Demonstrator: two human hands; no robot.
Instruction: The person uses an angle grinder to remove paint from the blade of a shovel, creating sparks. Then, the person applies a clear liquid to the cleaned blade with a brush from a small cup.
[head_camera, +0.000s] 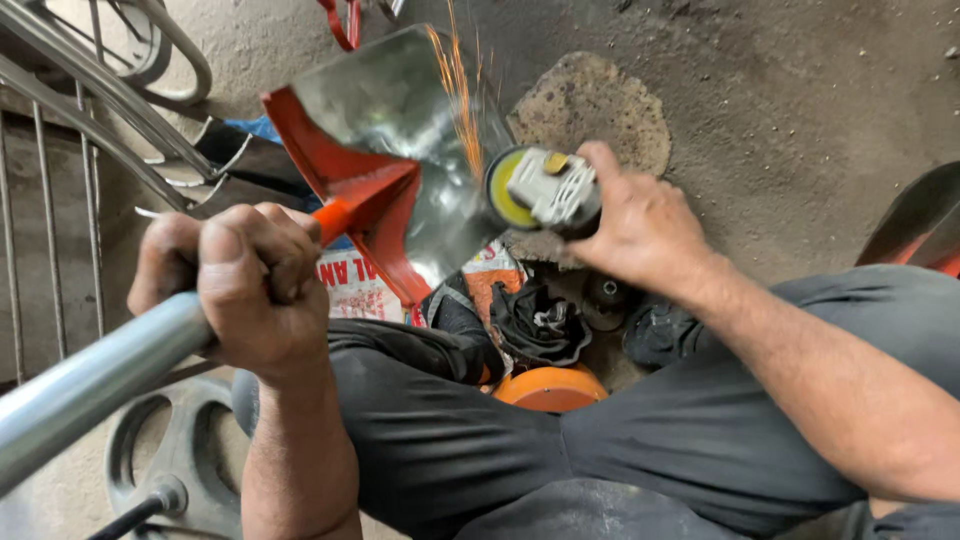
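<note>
- Two hands were at work: my left hand (250, 285) sat left of centre, fist wrapped tight around the shovel's handle (95, 385), a grey metal tube running off the lower left corner.
- My right hand (640, 225), right of centre, was clamped around the body of an angle grinder (545, 190) with a yellow-faced disc.
- The shovel blade (400, 140) stood in the upper middle of the frame, bare shiny steel in the middle, orange paint along its left edge and socket.
- The grinder's disc touched the blade's right side, and orange sparks (460, 90) flew up towards the top edge.
- My dark trouser legs (600, 440) filled the lower middle and right, above a concrete floor (800, 100).
- An orange round object (550, 388) showed between my legs; what it was, I could not tell.
- Grey metal railings (60, 150) crossed the upper left.
</note>
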